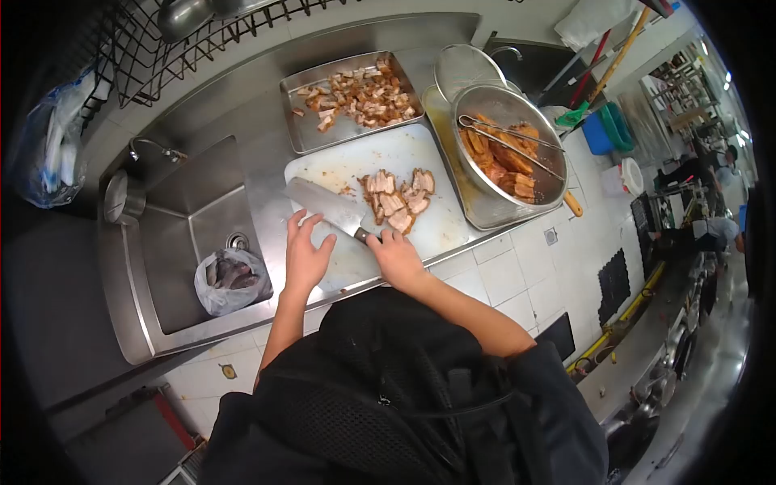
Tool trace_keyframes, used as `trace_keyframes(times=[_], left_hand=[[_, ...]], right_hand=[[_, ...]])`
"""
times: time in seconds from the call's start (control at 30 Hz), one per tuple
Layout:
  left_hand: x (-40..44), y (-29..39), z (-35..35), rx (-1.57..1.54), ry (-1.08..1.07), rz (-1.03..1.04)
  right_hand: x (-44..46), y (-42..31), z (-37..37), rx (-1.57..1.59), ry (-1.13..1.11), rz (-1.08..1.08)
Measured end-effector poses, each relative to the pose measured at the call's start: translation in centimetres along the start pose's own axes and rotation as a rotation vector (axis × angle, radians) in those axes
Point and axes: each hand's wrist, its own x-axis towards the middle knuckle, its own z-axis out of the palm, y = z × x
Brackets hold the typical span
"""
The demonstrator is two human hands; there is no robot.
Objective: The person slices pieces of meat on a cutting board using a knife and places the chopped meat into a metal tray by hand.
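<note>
My right hand (398,257) grips the dark handle of a cleaver (327,205), whose wide blade lies over the white cutting board (440,230) and points to the far left. Close to the near edge of the blade is my left hand (308,252), its fingers apart and holding nothing. Whether its fingertips touch the blade I cannot tell. Just right of the blade, pieces of cut roasted meat (396,199) sit in a small heap on the board.
Behind the board stands a metal tray (301,139) with chopped meat. To the right, a colander (469,174) holds larger browned pieces and tongs (517,144). On the left, a sink (162,267) contains a plastic bag (230,283). A wire rack (145,73) hangs above.
</note>
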Motion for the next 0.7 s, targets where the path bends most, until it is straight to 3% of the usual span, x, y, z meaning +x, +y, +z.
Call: trace_keyframes(times=[0.07,0.13,0.17,0.23,0.3,0.37,0.4,0.43,0.53,0.7], left_hand=[[-0.4,-0.6,-0.1,0.043,0.045,0.039],[-0.9,0.6,-0.3,-0.168,0.077,-0.07],[-1.0,0.4,0.3,-0.173,0.082,-0.067],[-1.7,-1.2,2.0,-0.226,0.159,-0.114],[-1.5,-2.2,4.3,-0.227,0.123,-0.088],[-0.2,-1.6,6.6,-0.136,-0.014,0.197],[0.8,-0.6,7.5,-0.071,-0.045,0.253],[1.8,0.3,8.4,-0.005,-0.08,0.309],[3.7,1.5,11.0,0.243,-0.165,0.282],[2.9,1.1,11.4,0.251,-0.22,0.327]], right_hand=[[1.1,-0.3,0.6,-0.013,0.005,-0.014],[1.6,-1.1,-0.9,0.421,-0.061,0.242],[1.4,-0.9,-1.7,0.415,-0.059,0.238],[0.0,-0.1,-2.9,0.726,0.002,0.362],[-2.7,0.9,-4.2,0.794,0.189,0.369],[-5.6,2.3,-5.5,0.892,0.198,0.468],[-6.8,3.5,-4.3,0.686,0.461,0.24],[-8.0,3.0,-6.0,0.864,0.36,0.428],[-11.2,3.8,-5.8,0.984,0.37,0.479],[-12.5,1.8,-3.0,1.024,0.527,0.603]])
